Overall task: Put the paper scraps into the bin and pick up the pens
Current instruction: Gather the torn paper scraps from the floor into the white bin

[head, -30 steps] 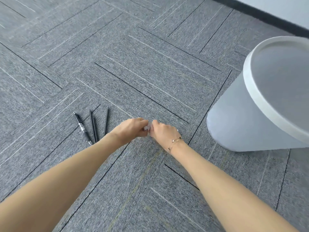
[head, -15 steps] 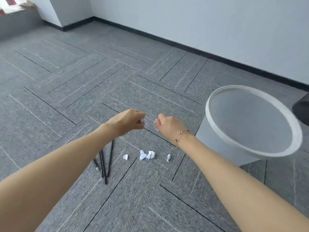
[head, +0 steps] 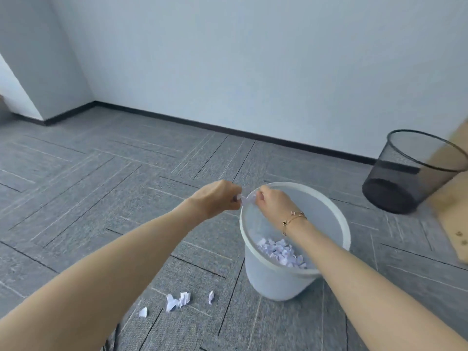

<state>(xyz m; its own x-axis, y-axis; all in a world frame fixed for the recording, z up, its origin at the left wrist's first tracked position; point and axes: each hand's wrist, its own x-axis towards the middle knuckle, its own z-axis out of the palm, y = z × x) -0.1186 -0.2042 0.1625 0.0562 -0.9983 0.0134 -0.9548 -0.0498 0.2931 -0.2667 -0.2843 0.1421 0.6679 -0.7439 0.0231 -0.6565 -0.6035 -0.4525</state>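
Both the left hand (head: 217, 198) and right hand (head: 272, 200) pinch a light, soft paper scrap (head: 242, 199) over the bin (head: 339, 219)

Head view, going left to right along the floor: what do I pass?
Loose paper scraps → white bin with scraps inside → black mesh bin → cardboard at the right edge.

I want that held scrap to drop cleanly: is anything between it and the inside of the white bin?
Nothing visible. Both hands, left hand and right hand, pinch the scrap right at the white bin's far-left rim, and the bin is open-topped with scraps already inside.
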